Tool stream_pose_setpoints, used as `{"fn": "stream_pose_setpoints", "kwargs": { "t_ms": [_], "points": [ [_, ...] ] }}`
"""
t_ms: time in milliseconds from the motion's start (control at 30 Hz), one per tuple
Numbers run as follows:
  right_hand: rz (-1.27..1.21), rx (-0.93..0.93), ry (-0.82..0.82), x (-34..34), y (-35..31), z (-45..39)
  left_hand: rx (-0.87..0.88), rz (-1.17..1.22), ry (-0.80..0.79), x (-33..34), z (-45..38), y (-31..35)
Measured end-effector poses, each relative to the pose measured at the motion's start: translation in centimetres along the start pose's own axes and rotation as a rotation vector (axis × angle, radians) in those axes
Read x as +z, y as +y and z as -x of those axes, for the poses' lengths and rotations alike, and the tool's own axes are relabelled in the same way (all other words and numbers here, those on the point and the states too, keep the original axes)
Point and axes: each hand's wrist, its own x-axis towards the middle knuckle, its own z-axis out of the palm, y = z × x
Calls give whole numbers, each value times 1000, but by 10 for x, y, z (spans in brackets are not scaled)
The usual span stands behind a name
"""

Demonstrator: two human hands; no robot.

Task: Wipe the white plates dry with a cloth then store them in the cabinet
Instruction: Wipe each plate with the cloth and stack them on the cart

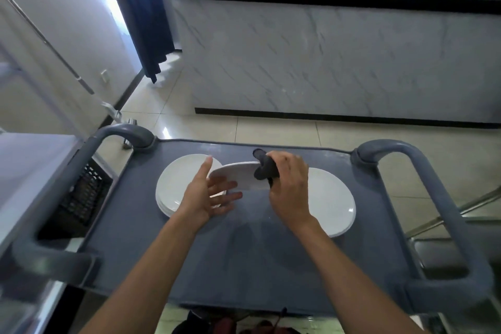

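Note:
A white plate hangs tilted above the grey cart top. My right hand grips a dark grey cloth wrapped over the plate's right rim and holds the plate through it. My left hand is spread with straight fingers against the plate's left underside. A stack of white plates lies on the cart at the left. Another white plate lies on the cart at the right, partly behind my right wrist.
The cart has raised grey handles at the left and right. A marble-fronted counter with a black top stands ahead across tiled floor. A steel cabinet surface is at the left, and a blue curtain hangs by the doorway.

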Motion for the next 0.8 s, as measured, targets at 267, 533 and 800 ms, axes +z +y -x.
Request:
{"fn": "stream_pose_setpoints", "kwargs": {
  "t_ms": [267, 533, 800],
  "points": [
    [-1, -60, 11, -9, 4, 18, 28, 325, -33, 24, 4, -7],
    [-33, -99, -41, -17, 14, 35, 64, 520, -21, 24, -3, -10],
    [-85, -152, -131, -21, 23, 44, 99, 460, -15, 18, -3, -16]
  ]
}}
